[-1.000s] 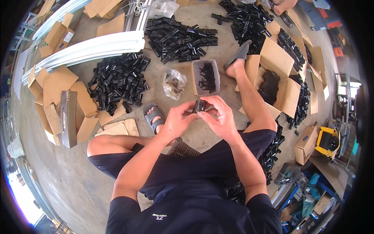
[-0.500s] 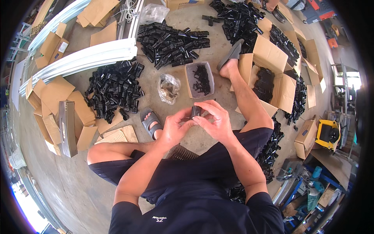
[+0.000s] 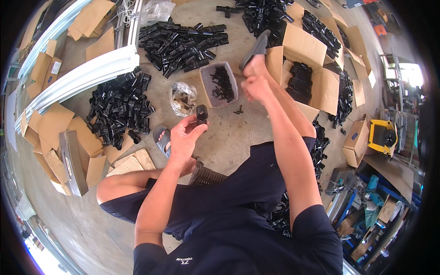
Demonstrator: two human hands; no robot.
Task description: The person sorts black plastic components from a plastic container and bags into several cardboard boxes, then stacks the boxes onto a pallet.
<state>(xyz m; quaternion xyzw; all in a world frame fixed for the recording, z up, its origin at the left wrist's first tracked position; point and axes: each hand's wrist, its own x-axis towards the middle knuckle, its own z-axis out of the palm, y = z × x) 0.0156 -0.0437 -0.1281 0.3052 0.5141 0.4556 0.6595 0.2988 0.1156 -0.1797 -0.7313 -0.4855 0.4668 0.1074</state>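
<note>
My left hand [image 3: 184,140] is closed around a short black tubular fitting [image 3: 201,114], its thumb and fingers pinching the lower end while the rest points up and away. My right hand [image 3: 257,88] is over by my right foot, blurred by motion, so its fingers cannot be made out. Just left of it stands a light plastic bin [image 3: 206,95] with small black bolt-like pieces [image 3: 222,85] inside. A few similar small pieces [image 3: 239,110] lie on the floor in front of the bin. Near the held fitting sits a crumpled clear plastic bag [image 3: 182,100].
Heaps of black fittings lie at the left [image 3: 120,103] and far middle [image 3: 181,44]. An open carton [image 3: 305,43] holding dark parts stands beside my right leg. Long white profiles [image 3: 87,81] and cardboard boxes [image 3: 59,126] occupy the left. A yellow-framed item [image 3: 383,137] is at the right.
Both hands were together on the fitting. My right hand has let go and moved away to the far right; my left keeps the fitting, shifted left. The view has shifted slightly.
</note>
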